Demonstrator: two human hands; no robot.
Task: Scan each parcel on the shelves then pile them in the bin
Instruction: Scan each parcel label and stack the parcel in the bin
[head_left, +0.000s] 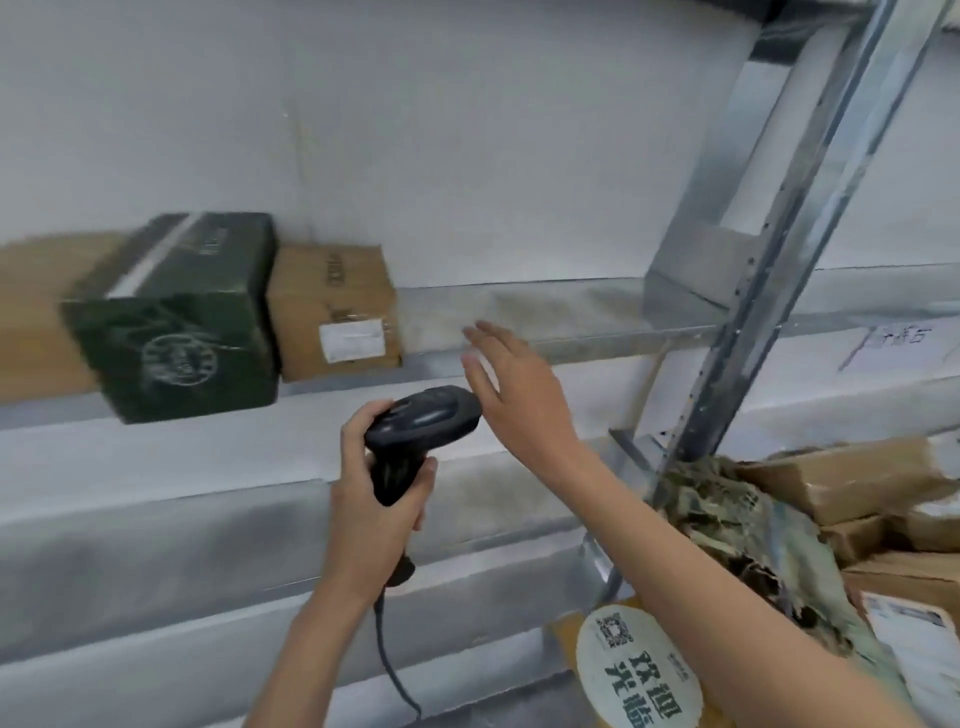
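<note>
Now mid-reach: right hand (511, 384) raised before the bare stretch of metal shelf (545, 312), fingers (480, 376) straight and spread, holding nothing. Left hand (376, 499) wrapped round the grip of a black corded barcode scanner (421, 426), head aimed toward 1 o'clock, nearly touching the right palm.

Nearest parcel: brown cardboard box (332, 312) with a white label on its front face, at about 10 o'clock from the open fingers, near but apart. Long axis apparently running back toward the wall, short labelled face outward. Just left of it and touching, a dark green box (176, 322) turned askew, corner jutting over the shelf lip; beyond that, another brown carton (36, 317) at the frame's edge.

Right hand plainly the nearer and the free one, so probably a leftward sweep to take the brown box. Bin (737, 514) of already piled parcels at 4 o'clock, lower right.
</note>
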